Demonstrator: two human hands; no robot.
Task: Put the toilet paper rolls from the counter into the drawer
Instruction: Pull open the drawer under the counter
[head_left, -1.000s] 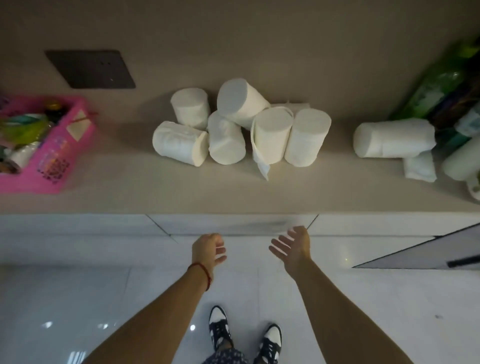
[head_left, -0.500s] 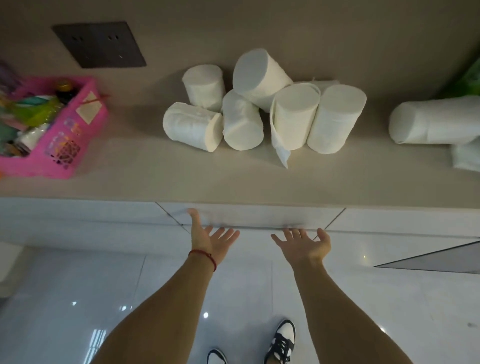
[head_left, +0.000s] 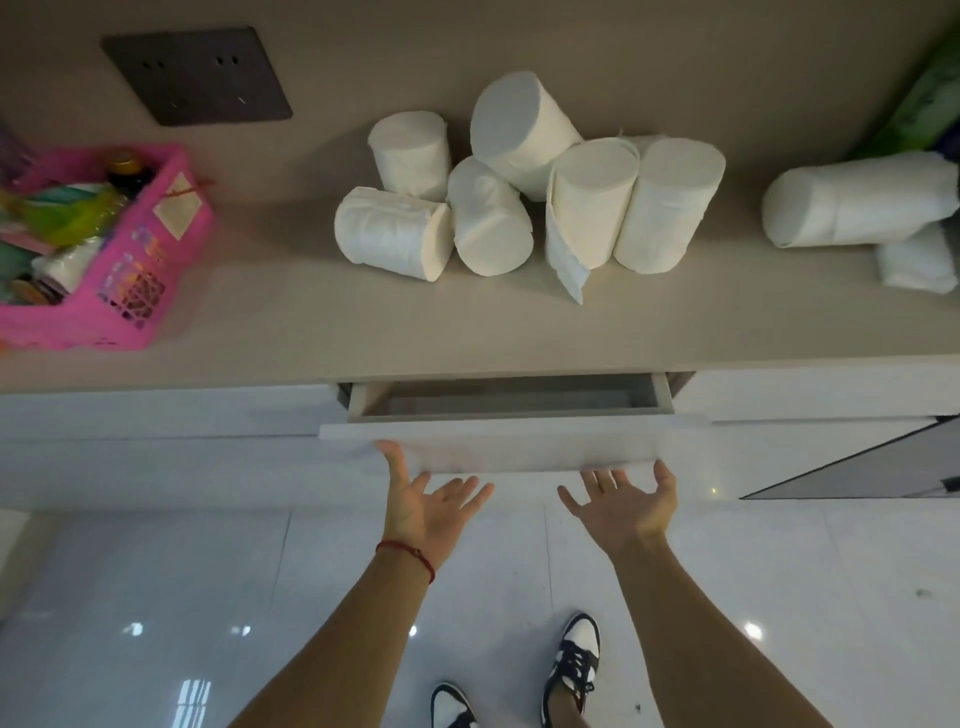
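Several white toilet paper rolls (head_left: 488, 218) lie and stand in a cluster at the back middle of the beige counter (head_left: 291, 327). One of them trails a loose sheet (head_left: 566, 265). A longer white roll (head_left: 857, 208) lies on its side at the right. Below the counter edge, the white drawer (head_left: 514, 441) is pulled out a little, and its grey inside shows nothing in it. My left hand (head_left: 426, 504) and my right hand (head_left: 623, 504) are palm up with fingers spread, their fingertips at the lower edge of the drawer front.
A pink basket (head_left: 130, 291) full of bottles stands on the counter's left. A dark socket plate (head_left: 197, 75) is on the wall. A green package (head_left: 930, 109) and a small white pack (head_left: 917, 260) sit at the far right. A grey panel (head_left: 857, 467) juts out low right.
Both hands rose from in front of the cabinet to the drawer front's lower edge. The drawer, shut before, now stands slightly open.
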